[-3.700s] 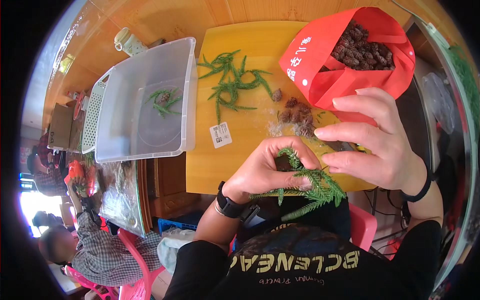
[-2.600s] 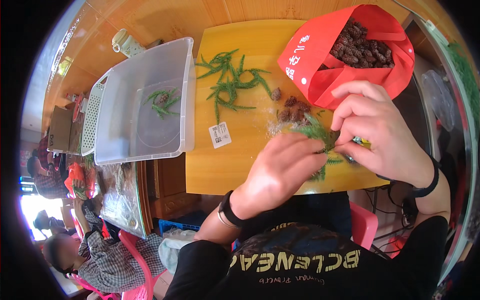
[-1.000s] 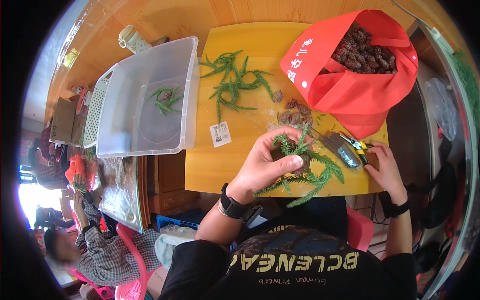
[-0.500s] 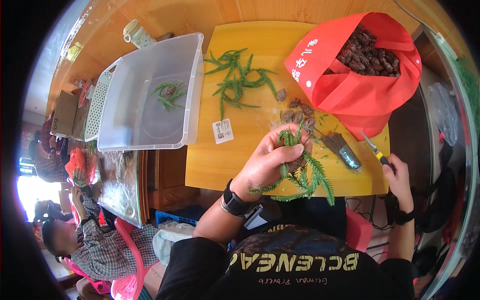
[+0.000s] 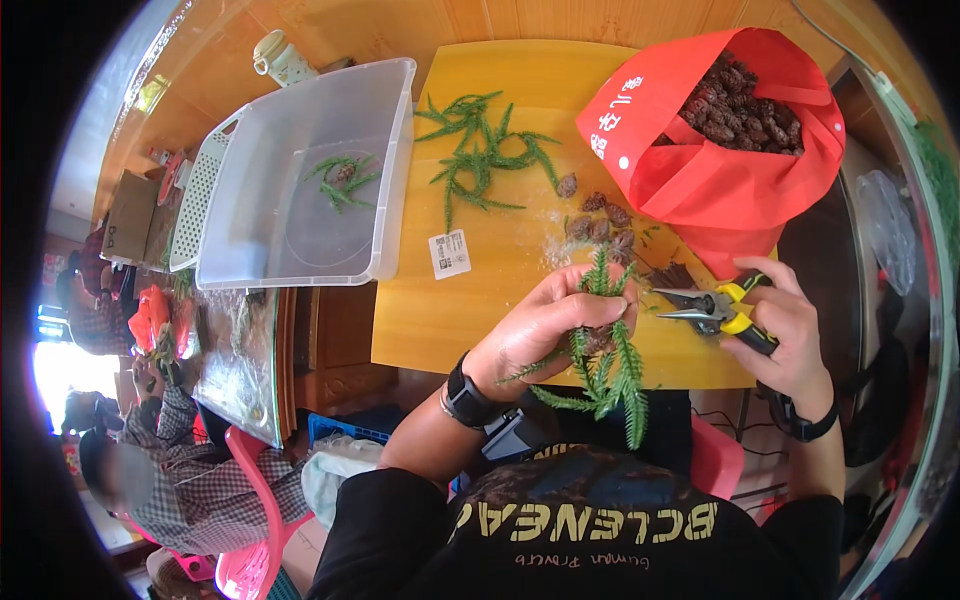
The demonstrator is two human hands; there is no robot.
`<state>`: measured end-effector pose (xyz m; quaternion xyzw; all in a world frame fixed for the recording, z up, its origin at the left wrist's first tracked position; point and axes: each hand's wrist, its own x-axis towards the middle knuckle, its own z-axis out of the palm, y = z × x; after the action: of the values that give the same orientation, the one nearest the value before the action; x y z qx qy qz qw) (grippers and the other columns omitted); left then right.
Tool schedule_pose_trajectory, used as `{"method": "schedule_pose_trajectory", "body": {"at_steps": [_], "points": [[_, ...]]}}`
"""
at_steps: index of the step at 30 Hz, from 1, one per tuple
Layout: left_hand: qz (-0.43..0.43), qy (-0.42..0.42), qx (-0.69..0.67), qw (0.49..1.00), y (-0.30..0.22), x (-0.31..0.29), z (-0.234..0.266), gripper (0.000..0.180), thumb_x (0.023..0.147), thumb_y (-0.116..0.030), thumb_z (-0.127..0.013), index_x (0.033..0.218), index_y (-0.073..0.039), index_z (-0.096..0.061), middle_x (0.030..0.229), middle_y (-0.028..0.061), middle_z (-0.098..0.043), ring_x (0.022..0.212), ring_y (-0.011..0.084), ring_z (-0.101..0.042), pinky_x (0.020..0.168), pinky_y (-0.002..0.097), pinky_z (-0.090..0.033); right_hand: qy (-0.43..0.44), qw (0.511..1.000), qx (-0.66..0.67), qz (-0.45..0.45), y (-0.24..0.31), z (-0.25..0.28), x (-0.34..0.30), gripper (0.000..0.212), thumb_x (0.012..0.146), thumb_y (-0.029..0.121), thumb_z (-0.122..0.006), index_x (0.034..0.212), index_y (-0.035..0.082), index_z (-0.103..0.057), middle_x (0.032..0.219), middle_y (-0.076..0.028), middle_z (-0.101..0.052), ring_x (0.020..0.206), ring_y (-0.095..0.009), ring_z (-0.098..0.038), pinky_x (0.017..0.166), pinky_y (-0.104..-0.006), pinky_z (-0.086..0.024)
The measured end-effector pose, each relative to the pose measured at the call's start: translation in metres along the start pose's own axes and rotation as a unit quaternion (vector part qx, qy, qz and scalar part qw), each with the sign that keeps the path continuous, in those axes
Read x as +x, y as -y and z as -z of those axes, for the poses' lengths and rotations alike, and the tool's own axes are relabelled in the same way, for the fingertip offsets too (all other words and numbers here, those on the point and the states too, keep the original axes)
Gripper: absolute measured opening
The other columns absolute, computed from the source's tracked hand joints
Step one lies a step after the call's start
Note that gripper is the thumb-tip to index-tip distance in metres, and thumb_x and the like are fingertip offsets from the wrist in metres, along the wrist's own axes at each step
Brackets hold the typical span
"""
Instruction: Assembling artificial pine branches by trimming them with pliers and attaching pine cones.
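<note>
Pinched between the thumb and fingers of my left hand (image 5: pixel 535 325) is a green needle sprig (image 5: pixel 627 372), its branches hanging over the table's front edge. A brown pine cone (image 5: pixel 598 343) sits among its branches, partly covered by my fingers. My right hand (image 5: pixel 795 335) grips needle-nose pliers (image 5: pixel 712 306) with yellow and black handles. Their jaws are spread and point left at the sprig, a short gap away from it. Loose pine cones (image 5: pixel 600 228) lie just beyond my left hand. A bundle of thin brown stems or wires (image 5: pixel 672 277) is half hidden behind the pliers.
On the yellow table (image 5: pixel 500 300) lie green sprigs (image 5: pixel 478 165) and a white label (image 5: pixel 450 255). A red bag (image 5: pixel 715 200) full of pine cones stands at the far right. To the left, a clear tub (image 5: pixel 397 170) holds one sprig with a cone. Another person (image 5: pixel 215 480) sits at lower left.
The pliers have come up and left toward the sprig, turned flatter, with their jaws now spread. My left hand has tilted the sprig, so its branches hang lower.
</note>
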<state>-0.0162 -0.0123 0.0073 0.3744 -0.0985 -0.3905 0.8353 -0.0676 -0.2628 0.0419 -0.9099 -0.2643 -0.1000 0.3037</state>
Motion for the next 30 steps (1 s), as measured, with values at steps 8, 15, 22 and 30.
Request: {"method": "schedule_pose_trajectory", "body": {"at_steps": [8,15,22,30], "points": [[0.046,0.021,-0.045,0.998,0.002,-0.005,0.007,0.015,0.078,-0.011,-0.058,0.091,-0.003,-0.055,0.075,0.0017,-0.055,0.063,0.0074,-0.051,0.054,0.0190,-0.041,0.008,0.998,-0.023,0.056,0.000,-0.001,0.012,0.030,0.059,0.014,-0.076,0.061,0.003,-0.048,0.075,-0.012,-0.060,0.095,-0.033,-0.055,0.075,-0.0385,-0.043],[0.074,-0.003,0.005,0.997,-0.001,-0.006,0.006,0.026,0.069,-0.015,-0.059,0.086,0.003,-0.052,0.069,0.0069,-0.051,0.063,0.0153,-0.047,0.058,0.0251,-0.037,0.003,0.998,-0.018,0.064,-0.003,-0.004,0.010,0.037,0.062,0.020,-0.076,0.058,0.003,-0.044,0.070,-0.014,-0.059,0.093,-0.036,-0.054,0.070,-0.0384,-0.044],[0.048,-0.039,0.067,0.996,-0.007,-0.007,-0.008,0.016,0.066,-0.014,-0.058,0.073,-0.001,-0.050,0.067,0.0041,-0.050,0.058,0.0093,-0.044,0.050,0.0207,-0.033,-0.012,0.998,-0.009,0.063,-0.002,-0.007,0.007,0.034,0.059,0.018,-0.077,0.060,0.002,-0.047,0.069,-0.011,-0.057,0.088,-0.036,-0.055,0.068,-0.0383,-0.045],[0.013,-0.048,0.092,0.995,-0.005,-0.006,-0.007,0.016,0.064,-0.013,-0.058,0.065,-0.003,-0.045,0.063,0.0033,-0.046,0.056,0.0099,-0.041,0.049,0.0226,-0.030,-0.014,0.999,0.008,0.050,0.000,-0.009,0.002,0.034,0.059,0.021,-0.077,0.061,0.003,-0.048,0.069,-0.010,-0.056,0.084,-0.035,-0.056,0.067,-0.0394,-0.045]]}}
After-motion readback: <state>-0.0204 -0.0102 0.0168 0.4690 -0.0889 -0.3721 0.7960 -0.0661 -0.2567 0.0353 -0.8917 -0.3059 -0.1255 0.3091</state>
